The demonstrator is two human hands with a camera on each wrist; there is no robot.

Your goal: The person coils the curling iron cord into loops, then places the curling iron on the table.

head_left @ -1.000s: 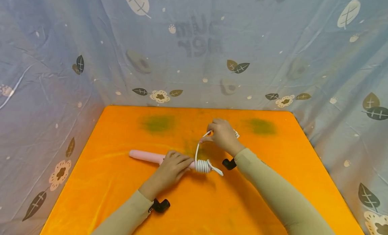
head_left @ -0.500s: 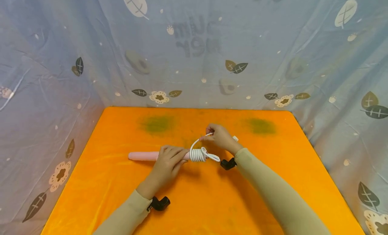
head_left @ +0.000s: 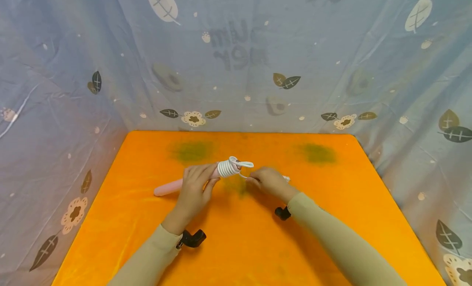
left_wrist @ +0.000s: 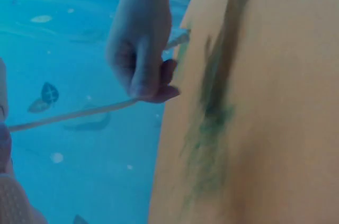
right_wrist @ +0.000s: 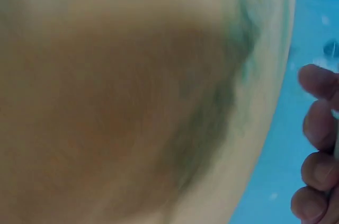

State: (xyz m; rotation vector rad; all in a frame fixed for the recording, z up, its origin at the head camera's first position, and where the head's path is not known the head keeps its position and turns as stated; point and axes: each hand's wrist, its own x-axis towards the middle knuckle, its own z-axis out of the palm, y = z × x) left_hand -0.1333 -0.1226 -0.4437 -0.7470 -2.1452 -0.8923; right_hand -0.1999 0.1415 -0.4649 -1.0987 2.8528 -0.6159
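Observation:
My left hand [head_left: 193, 185] grips a pink stick-shaped appliance that looks like a curling iron [head_left: 167, 188], tilted with its right end raised off the table. White cord [head_left: 227, 169] is wound in several tight turns around that end, and a small loop of it sticks out to the right. Just right of the coils, my right hand [head_left: 271, 181] pinches the free stretch of cord. The left wrist view shows this cord [left_wrist: 79, 114] running taut to the pinching fingers. The cord's white end [head_left: 286, 178] shows behind the right hand. Curled right fingers [right_wrist: 320, 171] appear at the right wrist view's edge.
An orange cloth-covered table [head_left: 236, 245] with dark greenish patches lies under both hands. Patterned grey-blue curtains [head_left: 228, 85] hang behind it and on both sides. A black wrist-camera mount [head_left: 193, 239] sits on the left wrist, another [head_left: 282, 213] on the right.
The left hand has raised and tilted the curling iron's wound end, shifting it left. The right hand went from above the coils to below and right, drawing the cord round.

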